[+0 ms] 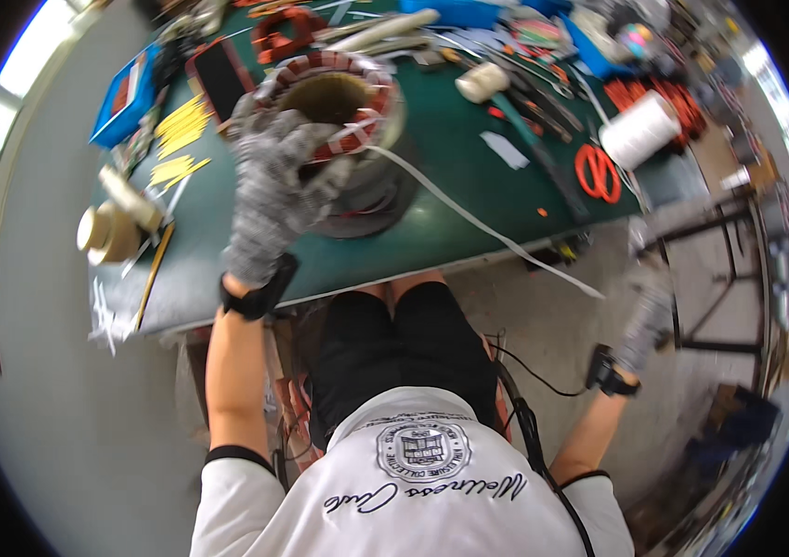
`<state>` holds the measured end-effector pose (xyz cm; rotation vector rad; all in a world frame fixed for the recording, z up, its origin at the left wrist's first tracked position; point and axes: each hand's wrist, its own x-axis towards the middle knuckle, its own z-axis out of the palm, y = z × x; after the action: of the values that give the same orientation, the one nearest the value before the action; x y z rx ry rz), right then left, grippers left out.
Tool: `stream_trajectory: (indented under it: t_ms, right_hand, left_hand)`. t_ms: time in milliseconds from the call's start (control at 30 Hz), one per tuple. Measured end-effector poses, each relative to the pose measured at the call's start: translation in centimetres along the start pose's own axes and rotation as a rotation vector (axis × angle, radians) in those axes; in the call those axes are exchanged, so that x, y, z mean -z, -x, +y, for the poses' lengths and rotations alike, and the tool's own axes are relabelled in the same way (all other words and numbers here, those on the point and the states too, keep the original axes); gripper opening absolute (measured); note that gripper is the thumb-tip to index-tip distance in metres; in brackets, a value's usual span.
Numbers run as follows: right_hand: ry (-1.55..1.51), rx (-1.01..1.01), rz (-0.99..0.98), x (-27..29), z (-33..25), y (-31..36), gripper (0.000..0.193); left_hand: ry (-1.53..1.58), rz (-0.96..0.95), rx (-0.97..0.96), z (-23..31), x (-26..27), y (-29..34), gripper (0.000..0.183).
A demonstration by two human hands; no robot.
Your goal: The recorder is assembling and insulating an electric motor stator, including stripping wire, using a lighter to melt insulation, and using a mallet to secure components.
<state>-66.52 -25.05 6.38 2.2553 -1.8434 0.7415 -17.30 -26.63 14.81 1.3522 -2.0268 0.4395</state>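
Observation:
A motor stator (385,176) with copper-red windings around its upper rim stands upright on the green table. My left hand (283,167), in a grey knit glove, grips its near left rim with the fingers bent over the windings. White lacing cord (469,215) is looped through the windings beside my fingers. From there it runs right, past the table's front edge, and its visible end hangs in the air. My right hand (647,311), also gloved, is held out beyond the table at the right, near that end. Motion blurs its fingers, so whether it holds anything is unclear.
Red-handled scissors (597,174), a white spool (640,130) and a mallet (510,111) lie at the right. Yellow strips (181,130), a phone (220,79) and tape rolls (108,232) are at the left. A metal frame (715,343) stands right of the table.

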Motion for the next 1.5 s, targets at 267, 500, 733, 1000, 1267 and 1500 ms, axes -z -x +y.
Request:
stream_trajectory:
  t_ms: [267, 500, 733, 1000, 1267, 1500]
  right_hand:
    - [-1.264, -0.809, 0.259, -11.2, -1.7, -1.5, 0.035]
    - [-1.426, -0.788, 0.355, -12.3, -2.3, -5.5, 0.048]
    - [-0.448, -0.308, 0.708, -9.6, -7.3, -10.0, 0.046]
    - [-0.394, 0.623, -0.308, -13.4, -6.8, -23.6, 0.036]
    - [0.181, 0.469, -0.489, -14.5, -11.0, -25.9, 0.027]
    - [0.211, 0.021, -0.134, -12.7, -5.5, -23.7, 0.047]
  left_hand:
    - [-0.159, -0.113, 0.093, 2.6, 0.3, -1.3, 0.031]
    - [-0.118, 0.074, 0.215, 2.7, -1.7, -1.5, 0.028]
    - [-0.163, -0.047, 0.211, 1.3, -0.5, -0.4, 0.033]
    - [-0.173, -0.323, -0.014, 2.4, 1.3, -4.0, 0.043]
    - [-0.950, 0.008, -0.850, -4.6, -6.5, -3.8, 0.015]
    - [0.469, -0.586, -0.148, -1.7, -1.9, -9.8, 0.021]
